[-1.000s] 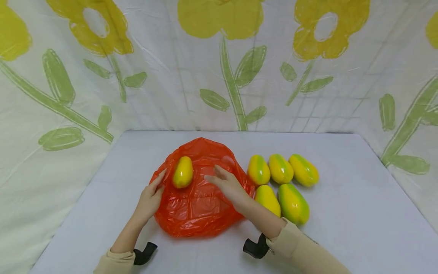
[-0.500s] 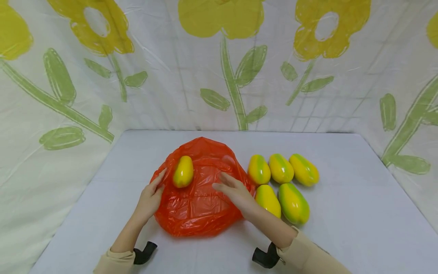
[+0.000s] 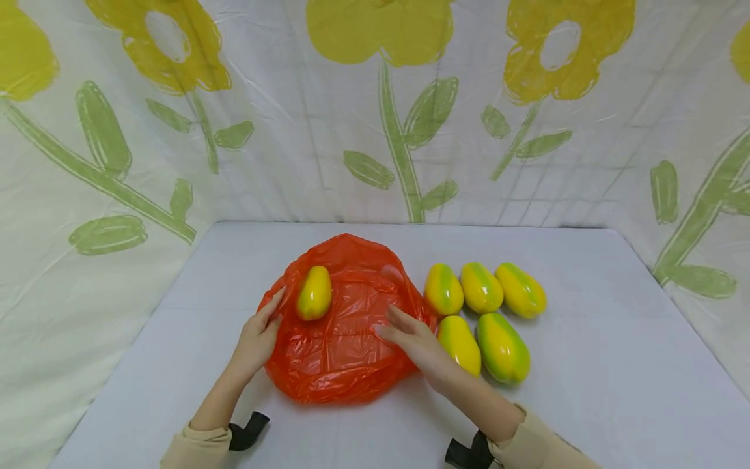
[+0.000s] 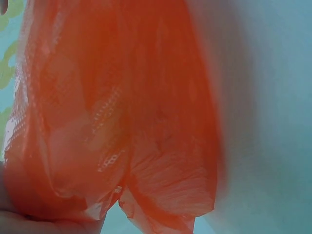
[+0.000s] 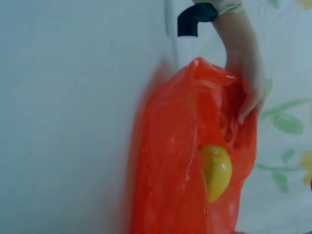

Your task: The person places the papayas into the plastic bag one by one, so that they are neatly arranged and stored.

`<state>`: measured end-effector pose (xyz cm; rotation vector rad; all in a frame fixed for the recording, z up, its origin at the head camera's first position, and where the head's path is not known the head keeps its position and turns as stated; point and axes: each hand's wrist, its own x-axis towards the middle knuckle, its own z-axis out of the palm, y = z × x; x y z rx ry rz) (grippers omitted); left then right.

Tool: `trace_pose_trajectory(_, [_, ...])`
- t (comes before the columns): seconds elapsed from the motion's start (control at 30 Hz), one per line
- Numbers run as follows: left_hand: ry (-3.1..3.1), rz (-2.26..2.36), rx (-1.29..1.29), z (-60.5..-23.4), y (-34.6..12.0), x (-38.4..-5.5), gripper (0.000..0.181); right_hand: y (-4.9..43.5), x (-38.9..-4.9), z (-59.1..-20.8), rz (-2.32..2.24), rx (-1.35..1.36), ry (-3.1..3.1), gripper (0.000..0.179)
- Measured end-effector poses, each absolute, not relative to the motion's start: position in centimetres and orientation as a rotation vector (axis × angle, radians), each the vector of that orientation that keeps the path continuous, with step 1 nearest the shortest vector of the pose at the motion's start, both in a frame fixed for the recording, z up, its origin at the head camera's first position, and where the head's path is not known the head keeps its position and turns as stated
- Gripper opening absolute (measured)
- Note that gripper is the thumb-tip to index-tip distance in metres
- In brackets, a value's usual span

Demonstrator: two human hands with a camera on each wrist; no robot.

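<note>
A red plastic bag (image 3: 351, 352) lies spread open at the middle of the table. One yellow papaya (image 3: 314, 294) rests inside it, left of centre. My left hand (image 3: 258, 335) grips the bag's left rim; in the right wrist view its fingers (image 5: 248, 105) show at the film's edge. Over the bag's right side hovers my right hand (image 3: 416, 345), fingers extended and holding nothing. In the left wrist view the bag (image 4: 161, 107) fills most of the picture and hides the papaya.
Several yellow-green papayas (image 3: 504, 348) lie in two rows right of the bag, close to its rim. The table (image 3: 597, 365) has a white cover. A flower-printed curtain (image 3: 281, 130) hangs behind it. Black camera mounts (image 3: 249, 431) sit at the wrists.
My right hand has drawn back from above the bag's middle, moving right and towards me. My left hand, the bag and the papayas have stayed in place.
</note>
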<state>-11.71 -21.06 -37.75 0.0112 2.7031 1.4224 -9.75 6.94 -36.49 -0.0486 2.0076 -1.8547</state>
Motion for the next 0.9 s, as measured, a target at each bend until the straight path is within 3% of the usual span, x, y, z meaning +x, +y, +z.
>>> trace_pose_trajectory(0.9, [2.693,1.434,0.010,-37.7,-21.1,-11.7,0.054,10.7,-7.7,-35.6,-1.888,0.052,2.026,0.063])
